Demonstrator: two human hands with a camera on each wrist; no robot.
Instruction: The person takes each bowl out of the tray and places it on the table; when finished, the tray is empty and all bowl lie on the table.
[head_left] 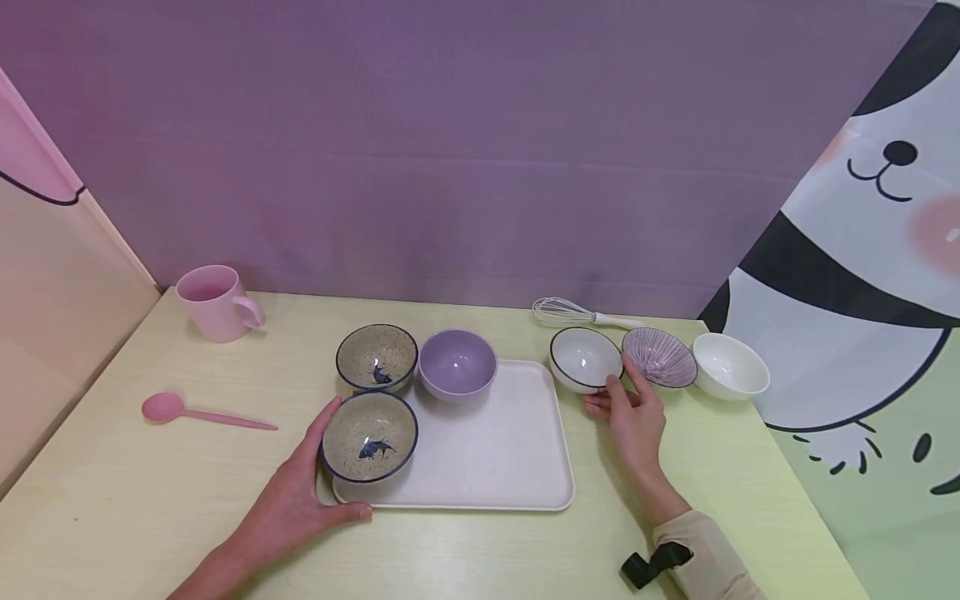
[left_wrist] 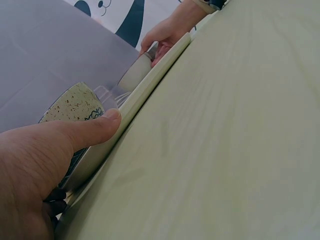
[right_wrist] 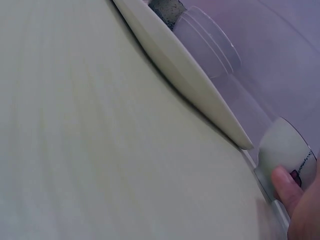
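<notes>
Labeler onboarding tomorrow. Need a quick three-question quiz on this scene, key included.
1. Which bowl is the right hand holding?
2. True or false: the pink spoon lies on the tray.
3. The left hand is curved around: A) the pink mug; B) the nearer fish bowl; C) the whisk.

Key:
1. The dark-rimmed white bowl.
2. False; it lies on the table, left of the tray.
3. B.

The speckled bowls (head_left: 370, 436) look glossily glazed — the tray (head_left: 491, 467) smooth, matt plastic.
</notes>
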